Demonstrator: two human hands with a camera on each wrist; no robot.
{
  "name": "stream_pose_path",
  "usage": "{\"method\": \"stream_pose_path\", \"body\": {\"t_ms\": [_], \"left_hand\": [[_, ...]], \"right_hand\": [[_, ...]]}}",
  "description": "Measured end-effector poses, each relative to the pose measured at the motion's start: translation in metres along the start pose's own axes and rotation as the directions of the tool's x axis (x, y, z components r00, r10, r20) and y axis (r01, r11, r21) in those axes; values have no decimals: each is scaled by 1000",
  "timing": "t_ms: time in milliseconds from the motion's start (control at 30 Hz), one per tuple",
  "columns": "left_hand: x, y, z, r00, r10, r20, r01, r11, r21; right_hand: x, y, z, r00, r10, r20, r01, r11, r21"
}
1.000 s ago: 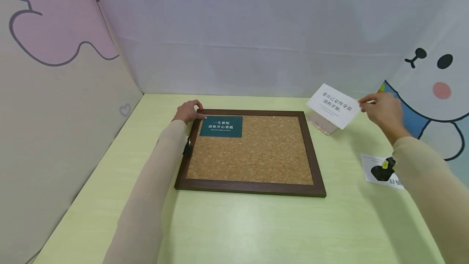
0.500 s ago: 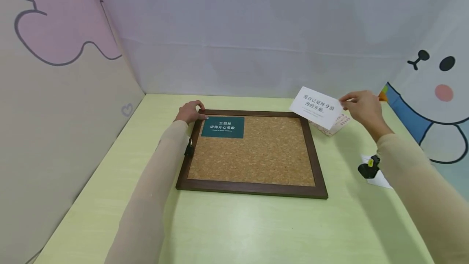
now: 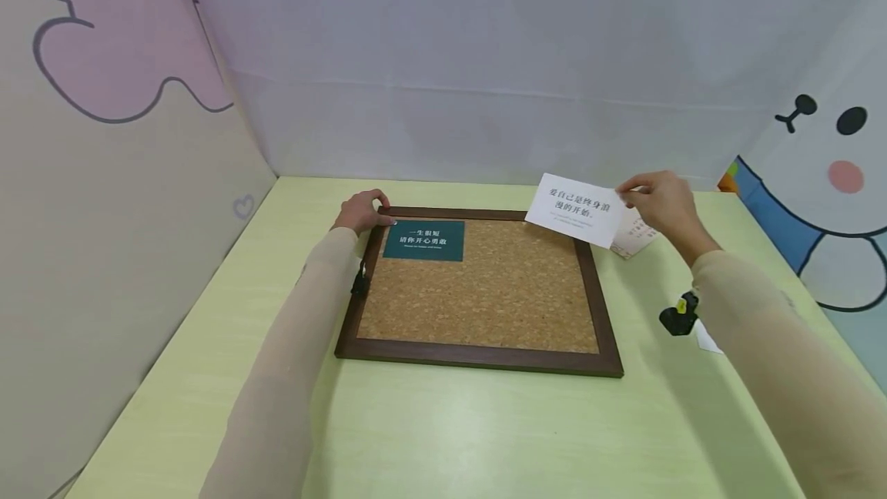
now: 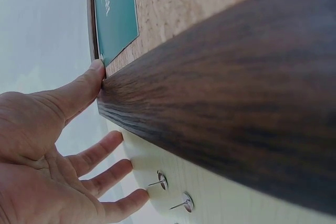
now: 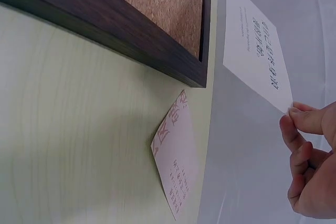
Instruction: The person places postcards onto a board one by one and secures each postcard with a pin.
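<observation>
A framed cork board (image 3: 478, 299) lies on the table, with a teal card (image 3: 424, 241) in its upper left corner. At that corner, the thumb of my left hand (image 3: 357, 212) presses on the frame beside the card, and its other fingers extend past the edge. The left wrist view shows a small pin (image 4: 102, 56) head at the card's corner by the thumb tip; the left index finger is mostly hidden. Between thumb and finger, my right hand (image 3: 661, 202) pinches a white printed card (image 3: 575, 210) by its right edge. That card is tilted above the board's upper right corner.
A card with pink print (image 5: 177, 158) lies to the right of the board. Farther right, another white card (image 3: 708, 339) is mostly hidden by the right sleeve. Thumbtacks (image 4: 187, 202) lie points up on the table near my left fingers. A light curtain (image 3: 485, 98) hangs behind.
My right hand has carried the white card leftward, from above the pink-printed card to over the board's upper right corner. The left hand stays at the upper left corner.
</observation>
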State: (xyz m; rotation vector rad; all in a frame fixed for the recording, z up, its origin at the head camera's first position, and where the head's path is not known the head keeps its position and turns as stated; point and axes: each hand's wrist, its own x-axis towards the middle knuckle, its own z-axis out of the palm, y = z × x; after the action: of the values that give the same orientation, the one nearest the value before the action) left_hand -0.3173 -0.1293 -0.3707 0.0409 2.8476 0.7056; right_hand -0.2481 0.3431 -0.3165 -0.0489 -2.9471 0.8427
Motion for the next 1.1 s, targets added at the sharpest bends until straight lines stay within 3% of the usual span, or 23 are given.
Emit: {"method": "stream_pose_path", "body": {"t_ms": [700, 1100], "left_hand": [[-6, 2, -2, 1000, 5, -10, -5, 1000, -12], [-8, 3, -2, 1000, 3, -4, -3, 1000, 3]], "right_hand": [[6, -30, 30, 990, -89, 113, 83, 995, 54], [9, -37, 46, 974, -82, 210, 68, 995, 74]]}}
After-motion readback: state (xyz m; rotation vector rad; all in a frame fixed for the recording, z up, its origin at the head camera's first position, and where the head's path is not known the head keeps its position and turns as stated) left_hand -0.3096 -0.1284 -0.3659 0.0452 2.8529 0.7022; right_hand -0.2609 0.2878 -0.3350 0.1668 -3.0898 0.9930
